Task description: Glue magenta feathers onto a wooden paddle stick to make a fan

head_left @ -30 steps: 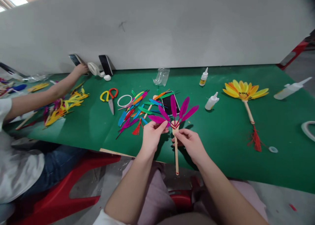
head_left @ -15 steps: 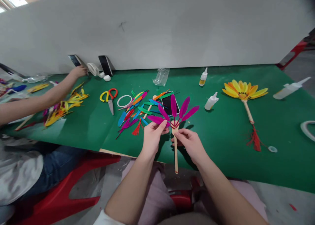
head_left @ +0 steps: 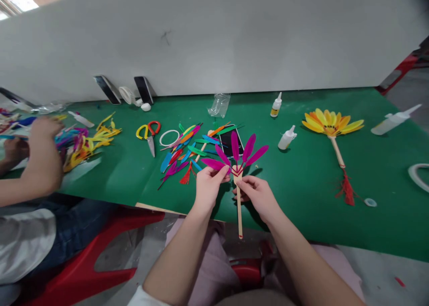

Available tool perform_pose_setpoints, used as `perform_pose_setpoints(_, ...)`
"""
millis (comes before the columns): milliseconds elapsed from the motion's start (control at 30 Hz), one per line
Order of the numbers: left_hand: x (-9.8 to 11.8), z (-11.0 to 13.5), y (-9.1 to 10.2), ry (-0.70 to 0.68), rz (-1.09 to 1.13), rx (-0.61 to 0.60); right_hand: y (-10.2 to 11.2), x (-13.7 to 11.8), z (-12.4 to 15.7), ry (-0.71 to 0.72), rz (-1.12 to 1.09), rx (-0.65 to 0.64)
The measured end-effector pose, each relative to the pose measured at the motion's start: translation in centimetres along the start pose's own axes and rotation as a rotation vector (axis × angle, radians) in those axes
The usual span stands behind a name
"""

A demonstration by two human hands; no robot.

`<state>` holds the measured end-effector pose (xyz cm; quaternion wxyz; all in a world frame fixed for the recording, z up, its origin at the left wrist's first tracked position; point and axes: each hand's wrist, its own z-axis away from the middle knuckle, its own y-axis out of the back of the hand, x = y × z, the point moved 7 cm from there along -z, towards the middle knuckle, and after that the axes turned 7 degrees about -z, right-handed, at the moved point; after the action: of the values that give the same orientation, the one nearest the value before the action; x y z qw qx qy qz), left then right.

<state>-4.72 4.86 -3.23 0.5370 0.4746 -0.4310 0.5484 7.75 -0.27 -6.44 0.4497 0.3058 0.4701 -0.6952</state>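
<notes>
Above the table's front edge, my right hand (head_left: 256,193) pinches a wooden fan handle (head_left: 239,212) just below its wide head. Magenta feathers (head_left: 248,148) spread from that head, with dark red lines at their base. My left hand (head_left: 210,183) is closed on the base of the leftmost magenta feather (head_left: 214,163), close to the head; its exact fingertip contact is partly hidden. Behind my hands lies a pile of loose coloured feathers (head_left: 191,140) with a red tassel (head_left: 186,176), partly over a phone (head_left: 229,140).
Orange-handled scissors (head_left: 151,143) and a white ring (head_left: 169,138) lie left. Glue bottles (head_left: 287,137) stand right, near a finished-looking yellow feather fan (head_left: 335,123). A co-worker's arm (head_left: 36,172) works among yellow feathers (head_left: 100,143) at far left. A grey partition (head_left: 251,38) backs the table.
The co-worker's arm has drawn back from the propped phone to the feathers at far left. My hands and the magenta fan have barely shifted.
</notes>
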Motion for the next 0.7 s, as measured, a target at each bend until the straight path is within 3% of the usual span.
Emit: perform_pose_setpoints(700,-0.32,-0.11,-0.02,0.033,0.059,0.001,0.04,0.02,-0.08,0.003,0.006,-0.007)
